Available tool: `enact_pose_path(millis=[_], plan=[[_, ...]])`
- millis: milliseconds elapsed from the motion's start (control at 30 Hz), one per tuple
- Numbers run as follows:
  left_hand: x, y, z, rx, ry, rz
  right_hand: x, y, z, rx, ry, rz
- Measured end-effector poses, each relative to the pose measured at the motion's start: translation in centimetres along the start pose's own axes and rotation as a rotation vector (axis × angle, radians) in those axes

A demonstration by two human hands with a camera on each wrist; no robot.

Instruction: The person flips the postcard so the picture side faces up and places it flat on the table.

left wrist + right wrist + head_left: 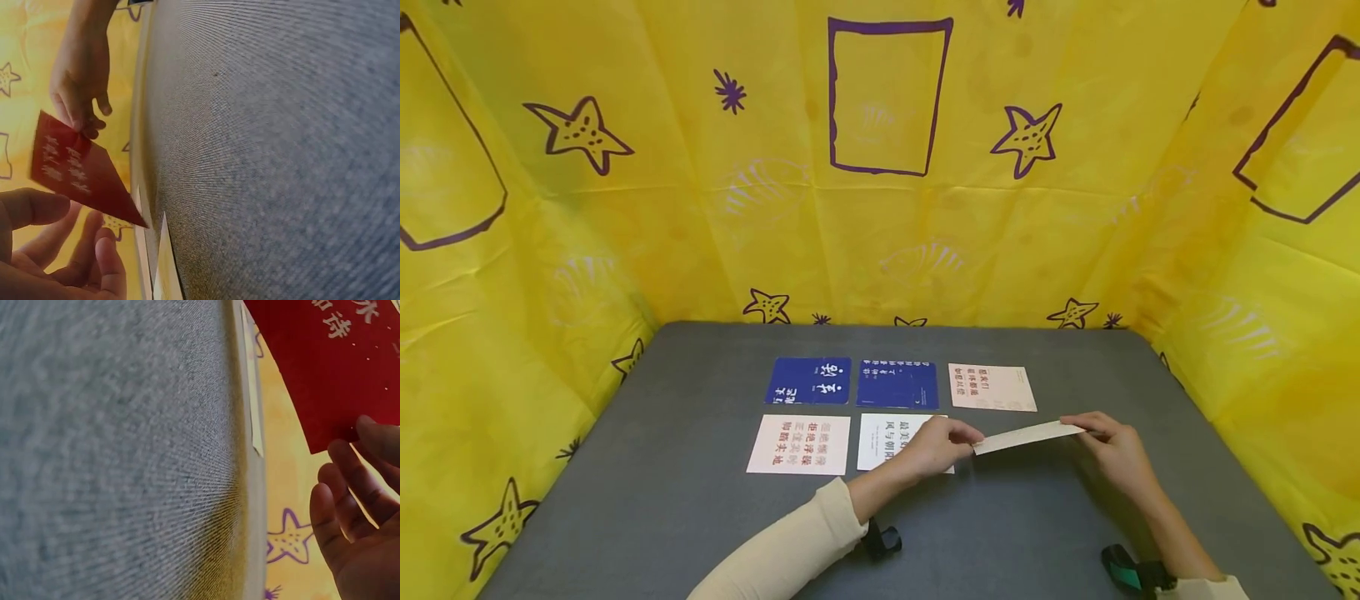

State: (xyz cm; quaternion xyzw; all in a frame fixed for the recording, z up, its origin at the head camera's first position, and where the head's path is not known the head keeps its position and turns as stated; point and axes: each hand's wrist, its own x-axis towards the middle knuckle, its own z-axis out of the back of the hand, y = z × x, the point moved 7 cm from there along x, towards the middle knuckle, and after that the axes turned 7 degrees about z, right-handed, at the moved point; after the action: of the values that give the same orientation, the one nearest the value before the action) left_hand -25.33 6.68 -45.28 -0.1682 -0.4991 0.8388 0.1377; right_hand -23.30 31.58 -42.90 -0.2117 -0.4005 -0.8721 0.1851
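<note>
Held between both hands above the table is a card (pixel 1026 437), its pale face tilted toward the head camera. Both wrist views show its other face: the card (pixel 75 164) is red there, with light characters. My left hand (pixel 934 448) pinches the left end of it, over the edge of a white card (pixel 880 442). At the opposite end, my right hand (pixel 1116 457) grips a corner between thumb and index finger. In the right wrist view the remaining fingers of the right hand (pixel 362 512) are loosely bent below the red card (pixel 344 375).
On the grey table (pixel 625 500) lie two blue cards, one on the left (pixel 808 382) and one in the middle (pixel 897 385), a pink card (pixel 991 387) at the back right, and another pink card (pixel 799 445) at the front left. Yellow patterned cloth (pixel 880 233) surrounds the table.
</note>
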Motion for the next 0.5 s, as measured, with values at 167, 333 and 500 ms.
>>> enact_pose_path(millis=[167,333,500], plan=[[0.16,-0.07,0.13,-0.020,-0.021,-0.015,0.10,0.21,0.09,0.003,0.000,-0.017],[0.22,0.25,0.20,-0.045,-0.044,-0.005,-0.03,0.17,0.10,0.006,-0.007,-0.046],[0.40,0.64,0.56,-0.080,-0.088,0.023,0.12,0.10,0.21,-0.022,-0.013,-0.093]])
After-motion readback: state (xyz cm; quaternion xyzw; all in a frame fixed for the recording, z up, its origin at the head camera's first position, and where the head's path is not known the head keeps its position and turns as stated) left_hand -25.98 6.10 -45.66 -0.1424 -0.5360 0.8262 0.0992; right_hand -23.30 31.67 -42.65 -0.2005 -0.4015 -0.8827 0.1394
